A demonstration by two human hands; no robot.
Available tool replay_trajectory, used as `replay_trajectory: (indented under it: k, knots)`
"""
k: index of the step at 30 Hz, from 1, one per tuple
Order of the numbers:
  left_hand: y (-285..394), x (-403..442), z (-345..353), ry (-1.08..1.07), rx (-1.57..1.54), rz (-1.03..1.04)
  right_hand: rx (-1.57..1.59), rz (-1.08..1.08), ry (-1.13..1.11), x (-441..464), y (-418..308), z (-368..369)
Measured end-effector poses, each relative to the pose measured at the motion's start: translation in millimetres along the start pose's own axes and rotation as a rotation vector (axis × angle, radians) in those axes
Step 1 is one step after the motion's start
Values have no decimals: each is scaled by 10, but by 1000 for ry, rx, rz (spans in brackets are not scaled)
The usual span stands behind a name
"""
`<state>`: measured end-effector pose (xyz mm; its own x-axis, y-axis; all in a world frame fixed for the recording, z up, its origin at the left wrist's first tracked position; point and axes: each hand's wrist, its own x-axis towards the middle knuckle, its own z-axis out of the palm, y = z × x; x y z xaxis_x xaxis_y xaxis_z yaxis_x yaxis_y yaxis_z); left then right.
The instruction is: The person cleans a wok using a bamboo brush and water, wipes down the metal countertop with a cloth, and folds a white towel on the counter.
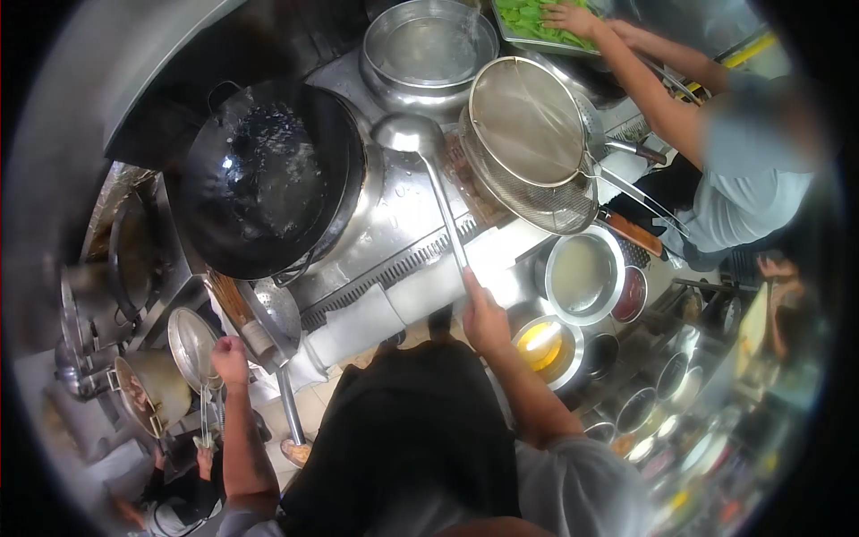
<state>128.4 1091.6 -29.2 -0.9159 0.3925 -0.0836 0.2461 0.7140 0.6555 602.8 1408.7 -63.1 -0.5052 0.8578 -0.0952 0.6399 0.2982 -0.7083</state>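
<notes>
My right hand (484, 315) is closed round the long handle of a steel ladle (409, 134). The ladle's bowl rests over the steel stove top, between a black wok (268, 228) and a large metal pot. Clear, rippling liquid with bright reflections lies in the wok. My left hand (230, 361) is a fist, just beside a bamboo wok brush (234, 304) and a round mesh strainer (192, 345). Whether it grips anything is hidden. A perforated ladle (279, 309) lies behind the brush.
A water-filled pot (429, 45) stands at the back. Large mesh strainers (526, 121) sit right of it. At right, a co-worker's hands touch a tray of leafy greens (537, 20). Bowls of pale liquid (580, 276) and yellow liquid (540, 347) are by my right arm. Another person is lower left.
</notes>
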Motion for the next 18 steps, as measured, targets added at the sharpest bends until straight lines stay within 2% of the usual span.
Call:
replay_trajectory:
  k: [1, 3, 5, 7, 8, 10, 11, 12, 13, 15, 17, 18]
  knots:
    - [66, -3, 45, 1, 0, 0, 0, -1, 0, 57, -133, -34]
    - [201, 4, 165, -62, 236, -79, 235, -123, 120, 280, -445, -102]
    - [491, -60, 249, -87, 238, -139, 269, -201, 142, 519, -687, -163]
    - [631, -101, 328, 144, 500, 89, 468, -76, 272, 769, -997, -287]
    - [739, -123, 308, 130, 560, 46, 462, -84, 278, 941, -1089, -362]
    - [536, -127, 334, 119, 544, 107, 527, -139, 530, 1334, -1211, -569]
    - [461, -128, 341, 109, 539, 166, 540, -142, 573, 1505, -1250, -702]
    - [557, -204, 342, 130, 509, 267, 561, -134, 594, 1668, -1286, -830]
    - [665, -272, 365, 134, 502, 273, 615, -115, 582, 1818, -1336, -951]
    - [824, -349, 390, 125, 459, 208, 805, -85, 515, 2069, -1498, -1114]
    - [731, -320, 403, 117, 503, 239, 890, 8, 496, 2230, -1721, -1179]
    - [760, -321, 416, 90, 496, 178, 893, -8, 551, 2328, -1766, -1110]
